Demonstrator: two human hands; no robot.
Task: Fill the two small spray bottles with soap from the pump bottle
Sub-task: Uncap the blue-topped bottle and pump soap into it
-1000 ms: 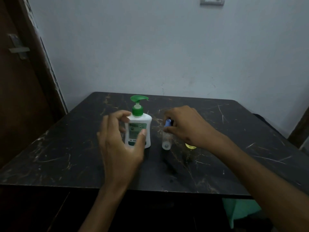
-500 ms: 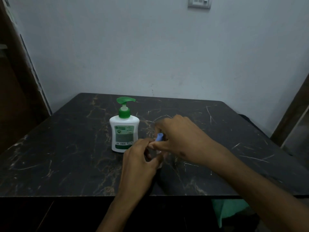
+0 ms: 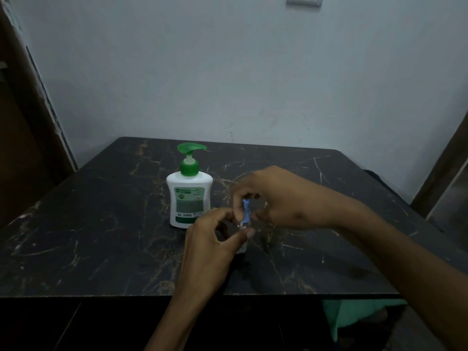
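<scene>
Left hand (image 3: 210,245) grips spray bottle (image 3: 243,245) body on table (image 3: 101,236); right hand (image 3: 276,198) pinches its blue cap (image 3: 246,211). Pump bottle (image 3: 189,196) just left, upright.

Both hands meet at the middle of the black marble-patterned table (image 3: 101,224). The left hand (image 3: 210,247) curls round the clear body of a small spray bottle (image 3: 243,245), most of it hidden behind the fingers, its base showing just below them. The right hand (image 3: 276,198), coming in from four o'clock, pinches the bottle's blue spray top (image 3: 246,211) between thumb and fingertips. At ten o'clock from the hands, just beside them, the white pump bottle (image 3: 188,198) stands upright, its green pump head (image 3: 191,148) with the spout pointing to three o'clock. A wall switch plate (image 3: 304,0) sits at twelve o'clock on the pale wall.
</scene>
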